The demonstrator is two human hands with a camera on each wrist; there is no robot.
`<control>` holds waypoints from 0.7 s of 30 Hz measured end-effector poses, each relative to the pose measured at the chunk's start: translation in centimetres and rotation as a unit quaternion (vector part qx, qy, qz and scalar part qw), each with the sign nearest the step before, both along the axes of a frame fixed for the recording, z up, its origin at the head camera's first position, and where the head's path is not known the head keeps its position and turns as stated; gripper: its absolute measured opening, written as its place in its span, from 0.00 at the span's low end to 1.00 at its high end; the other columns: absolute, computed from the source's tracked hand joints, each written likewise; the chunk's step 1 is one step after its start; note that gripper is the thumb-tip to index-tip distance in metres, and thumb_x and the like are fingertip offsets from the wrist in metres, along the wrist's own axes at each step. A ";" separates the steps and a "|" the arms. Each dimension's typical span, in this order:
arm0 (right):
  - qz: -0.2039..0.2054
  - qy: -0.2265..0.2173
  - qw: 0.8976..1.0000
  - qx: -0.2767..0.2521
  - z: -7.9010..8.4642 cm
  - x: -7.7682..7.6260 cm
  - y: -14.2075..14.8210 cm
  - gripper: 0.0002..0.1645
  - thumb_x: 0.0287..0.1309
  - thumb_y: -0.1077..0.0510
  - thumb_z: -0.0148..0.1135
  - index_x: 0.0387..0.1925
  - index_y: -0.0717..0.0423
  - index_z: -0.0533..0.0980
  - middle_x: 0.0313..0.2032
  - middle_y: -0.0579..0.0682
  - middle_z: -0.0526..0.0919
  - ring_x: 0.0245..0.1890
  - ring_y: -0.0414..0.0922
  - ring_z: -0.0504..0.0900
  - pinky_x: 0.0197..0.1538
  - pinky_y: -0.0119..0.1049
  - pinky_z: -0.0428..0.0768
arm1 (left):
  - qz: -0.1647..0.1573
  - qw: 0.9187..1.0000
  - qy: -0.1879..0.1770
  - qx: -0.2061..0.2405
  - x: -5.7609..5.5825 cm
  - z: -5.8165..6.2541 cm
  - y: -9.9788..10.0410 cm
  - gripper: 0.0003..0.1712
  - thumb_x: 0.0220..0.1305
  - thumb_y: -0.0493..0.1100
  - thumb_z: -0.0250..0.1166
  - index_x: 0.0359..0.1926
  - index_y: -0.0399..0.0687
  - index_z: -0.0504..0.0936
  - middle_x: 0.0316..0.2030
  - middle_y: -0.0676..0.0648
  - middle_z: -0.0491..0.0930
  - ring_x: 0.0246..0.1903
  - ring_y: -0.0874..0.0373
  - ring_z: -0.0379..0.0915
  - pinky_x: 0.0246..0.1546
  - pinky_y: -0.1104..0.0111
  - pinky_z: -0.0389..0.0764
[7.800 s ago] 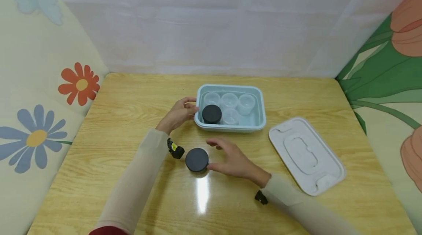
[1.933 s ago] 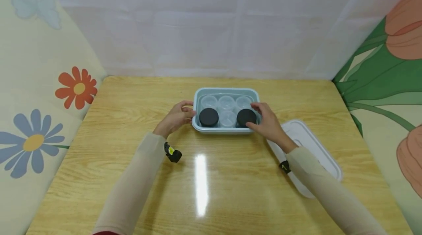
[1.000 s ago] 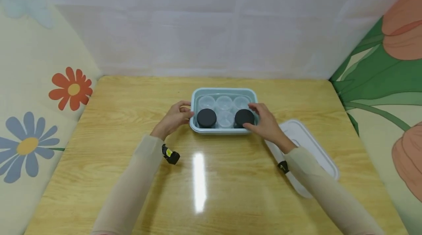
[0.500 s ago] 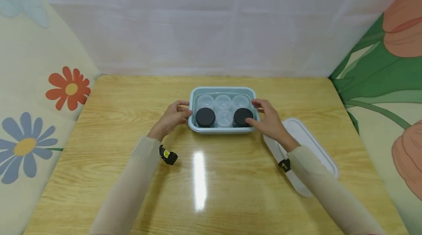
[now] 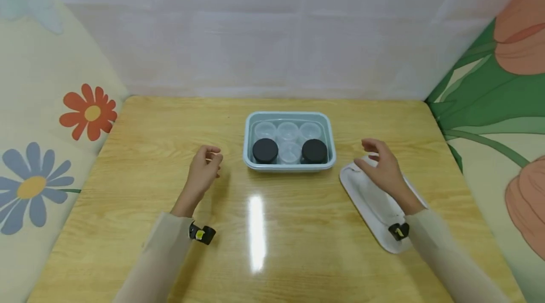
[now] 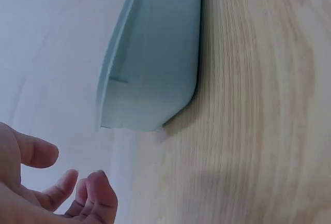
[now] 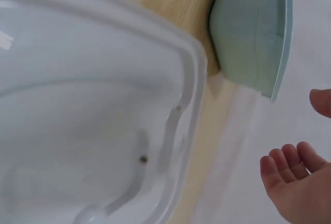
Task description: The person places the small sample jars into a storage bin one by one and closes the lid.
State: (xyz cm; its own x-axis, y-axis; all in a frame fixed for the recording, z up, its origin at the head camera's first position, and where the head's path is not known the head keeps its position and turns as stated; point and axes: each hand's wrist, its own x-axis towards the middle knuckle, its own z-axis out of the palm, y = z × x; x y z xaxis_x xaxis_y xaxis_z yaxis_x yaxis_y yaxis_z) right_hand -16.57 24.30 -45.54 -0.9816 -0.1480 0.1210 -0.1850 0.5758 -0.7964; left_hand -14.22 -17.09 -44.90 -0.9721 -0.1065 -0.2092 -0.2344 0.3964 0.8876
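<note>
In the head view a light blue plastic box (image 5: 248, 151) stands on the wooden table. Two jars with black lids, the left jar (image 5: 265, 151) and the right jar (image 5: 314, 151), sit at its front corners. Several clear round cups (image 5: 288, 131) fill the back row and the front middle. My left hand (image 5: 202, 170) hovers left of the box, fingers loosely bent around nothing. To the right, my right hand (image 5: 383, 168) hangs over the white lid (image 5: 366, 208), thumb and fingers spread apart and holding nothing. Both wrist views show the box's outer wall (image 6: 160, 53) apart from the fingers.
The wooden table (image 5: 298, 246) reaches back to a white cloth backdrop (image 5: 255, 47). Flower-printed panels flank it, the left panel (image 5: 34, 104) and the right panel (image 5: 489, 90). The white lid lies slantwise, partly under the right forearm.
Earlier, one black-lidded jar stood on the table; it is now in the box's front right corner. Both hands have just let go and drawn outward, left and right.
</note>
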 end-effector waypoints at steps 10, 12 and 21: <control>-0.087 -0.021 0.995 0.043 -0.2 4.1 6.1 0.29 0.61 0.60 0.61 0.59 0.71 0.65 0.54 0.68 0.71 0.45 0.24 0.64 0.45 0.10 0.66 | -0.119 0.992 -0.021 -0.020 2.7 0.9 2.3 0.15 0.70 0.38 0.50 0.53 0.34 0.70 0.38 0.40 0.72 0.31 0.50 0.72 0.31 0.66 0.77; -0.099 -0.028 0.994 0.041 -0.3 4.7 7.1 0.29 0.62 0.59 0.60 0.59 0.72 0.65 0.55 0.68 0.71 0.44 0.21 0.63 0.45 0.11 0.66 | -0.157 0.987 -0.020 -0.021 2.9 0.7 3.1 0.15 0.70 0.38 0.51 0.53 0.34 0.72 0.39 0.39 0.74 0.32 0.49 0.73 0.31 0.66 0.78; -0.142 -0.038 0.988 0.043 -1.5 7.2 10.1 0.29 0.61 0.62 0.60 0.59 0.73 0.64 0.53 0.68 0.70 0.42 0.17 0.63 0.42 0.09 0.65 | -0.261 0.965 0.016 -0.015 2.3 -0.8 8.6 0.18 0.70 0.40 0.52 0.56 0.34 0.72 0.44 0.37 0.78 0.41 0.50 0.76 0.43 0.63 0.78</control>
State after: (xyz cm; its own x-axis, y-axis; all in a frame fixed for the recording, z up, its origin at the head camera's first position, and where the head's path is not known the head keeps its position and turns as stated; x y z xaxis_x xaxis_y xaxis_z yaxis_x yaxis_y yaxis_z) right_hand -9.37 34.41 -47.01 -0.9909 0.1275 0.0440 0.0521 0.6622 -0.7475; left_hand -11.90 -8.47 -45.74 -0.9009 0.3938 -0.1824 0.0316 0.4789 0.8773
